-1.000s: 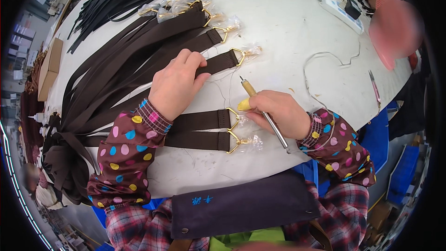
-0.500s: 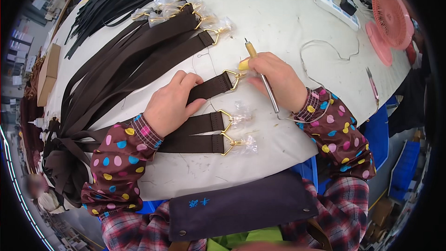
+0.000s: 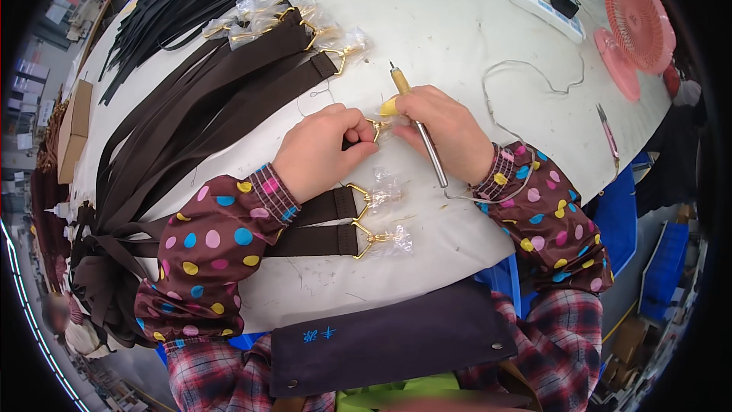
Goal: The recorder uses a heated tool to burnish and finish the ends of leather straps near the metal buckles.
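Observation:
My left hand (image 3: 324, 149) is closed on the end of a dark brown strap (image 3: 351, 137), largely hidden under my fingers, beside a gold ring (image 3: 375, 128) with a clear plastic wrap. My right hand (image 3: 450, 133), close to that ring, grips a pen-like metal tool (image 3: 431, 156) with a tan upper part, pointed tip upward and a thin cord from its lower end; something yellow covers one finger. Two straps (image 3: 309, 239) with gold buckles lie below my hands. More brown straps (image 3: 221, 99) fan out above left, their wrapped hardware (image 3: 259, 15) bunched at the top.
The white table (image 3: 534, 107) also holds thin black strips (image 3: 168, 15), a power strip (image 3: 545, 11), a pink fan (image 3: 633, 19) and a pink-handled small tool (image 3: 608, 137). A cardboard box (image 3: 72, 130) is at left, blue bins (image 3: 659, 271) at right, a person (image 3: 76, 324) at far lower left.
My right hand has moved upward with the tool. My left hand has shifted right toward it, the strap end now under my fingers and lower than a second ago.

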`<action>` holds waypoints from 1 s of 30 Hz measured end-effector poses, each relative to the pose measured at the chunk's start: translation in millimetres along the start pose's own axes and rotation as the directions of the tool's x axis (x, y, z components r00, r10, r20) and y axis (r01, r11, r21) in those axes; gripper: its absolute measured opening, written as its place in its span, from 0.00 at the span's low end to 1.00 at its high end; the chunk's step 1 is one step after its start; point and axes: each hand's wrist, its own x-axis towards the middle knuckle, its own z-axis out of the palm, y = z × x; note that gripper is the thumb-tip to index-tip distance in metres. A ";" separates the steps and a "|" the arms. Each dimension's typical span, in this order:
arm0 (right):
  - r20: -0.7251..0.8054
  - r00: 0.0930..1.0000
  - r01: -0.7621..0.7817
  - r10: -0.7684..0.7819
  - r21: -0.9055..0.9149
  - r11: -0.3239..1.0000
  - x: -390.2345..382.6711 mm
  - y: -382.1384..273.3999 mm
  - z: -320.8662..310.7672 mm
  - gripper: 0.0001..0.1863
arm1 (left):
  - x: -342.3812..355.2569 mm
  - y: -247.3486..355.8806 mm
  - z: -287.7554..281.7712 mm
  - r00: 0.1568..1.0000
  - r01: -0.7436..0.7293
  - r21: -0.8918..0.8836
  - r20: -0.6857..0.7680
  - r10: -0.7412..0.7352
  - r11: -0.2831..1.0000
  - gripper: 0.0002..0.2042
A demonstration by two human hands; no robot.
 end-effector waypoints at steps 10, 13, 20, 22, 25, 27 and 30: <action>0.014 1.000 -0.011 0.011 -0.013 1.000 0.9 0.7 -1.3 0.15 | -13.0 -25.8 -12.3 0.981 0.150 -0.610 0.188 -0.041 0.778 0.06; 0.008 1.000 -0.024 0.024 0.004 1.000 -0.8 2.8 -0.1 0.14 | -20.6 -32.7 -17.7 0.957 0.242 -0.746 0.289 -0.025 0.621 0.06; 0.011 1.000 -0.010 0.010 -0.005 1.000 -2.3 5.1 -0.8 0.14 | -40.4 -61.2 -57.5 0.954 0.289 -0.795 0.194 -0.228 0.533 0.06; 0.012 1.000 0.012 -0.012 -0.007 1.000 -1.3 4.3 -1.2 0.14 | -48.7 -57.5 -68.0 0.936 0.326 -0.347 -0.016 -0.353 0.879 0.07; 0.029 1.000 0.001 -0.001 -0.009 1.000 -0.3 3.9 -2.4 0.15 | -48.8 -42.4 -60.0 0.944 0.033 0.309 -0.322 0.072 0.950 0.09; 0.043 0.999 -0.007 0.007 -0.006 1.000 0.2 2.8 -6.8 0.16 | -43.0 -15.3 -51.1 0.970 -0.096 0.207 -0.202 0.138 0.974 0.11; 0.076 0.996 -0.053 0.054 -0.007 0.999 2.0 -0.8 -9.1 0.17 | -29.7 -3.4 -27.0 0.965 -0.221 0.102 -0.123 0.233 0.970 0.12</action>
